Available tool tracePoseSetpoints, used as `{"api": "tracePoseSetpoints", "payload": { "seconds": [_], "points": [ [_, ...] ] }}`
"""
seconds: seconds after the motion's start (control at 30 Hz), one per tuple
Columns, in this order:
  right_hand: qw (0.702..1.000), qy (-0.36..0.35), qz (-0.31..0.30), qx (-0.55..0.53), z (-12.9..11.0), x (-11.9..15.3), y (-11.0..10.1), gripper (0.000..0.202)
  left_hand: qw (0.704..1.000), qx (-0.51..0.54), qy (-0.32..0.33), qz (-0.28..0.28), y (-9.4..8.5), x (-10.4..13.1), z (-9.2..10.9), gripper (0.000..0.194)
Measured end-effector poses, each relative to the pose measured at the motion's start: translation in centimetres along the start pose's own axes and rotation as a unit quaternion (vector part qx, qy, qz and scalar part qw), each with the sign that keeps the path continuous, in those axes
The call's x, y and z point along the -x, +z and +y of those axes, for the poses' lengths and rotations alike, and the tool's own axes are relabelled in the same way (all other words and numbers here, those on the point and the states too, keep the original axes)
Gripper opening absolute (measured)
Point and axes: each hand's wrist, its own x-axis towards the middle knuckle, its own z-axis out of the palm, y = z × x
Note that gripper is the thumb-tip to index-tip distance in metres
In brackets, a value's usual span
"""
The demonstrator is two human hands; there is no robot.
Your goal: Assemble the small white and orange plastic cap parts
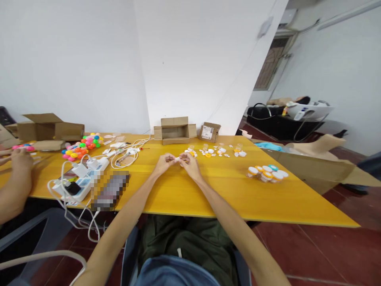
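Observation:
My left hand [164, 163] and my right hand [189, 162] meet over the middle of the yellow table. Between their fingertips they pinch a small white piece with dark marks [177, 159]; its exact kind is too small to make out. Just beyond my right hand lie loose small white pieces, orange rings [208, 155], white lids [211, 151] and clear little jars [205, 147]. Farther right on the table stands a cluster of clear jars with white, orange and teal lids [268, 174].
Two cardboard boxes [175, 140] [209, 132] stand at the back. Left of me are a power strip [85, 183] with white cables, a blurred phone [110, 191] and colourful balls [83, 147]. Another person's hand [22, 161] works at the far left.

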Motion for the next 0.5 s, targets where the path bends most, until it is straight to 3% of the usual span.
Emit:
{"api": "tracePoseSetpoints", "payload": {
  "seconds": [0.5],
  "points": [
    [0.999, -0.016, -0.022, 0.023, -0.36, 0.03, -0.18, 0.023, 1.000, -0.006, -0.004, -0.003, -0.06, -0.19, -0.28, 0.028]
  ]
}}
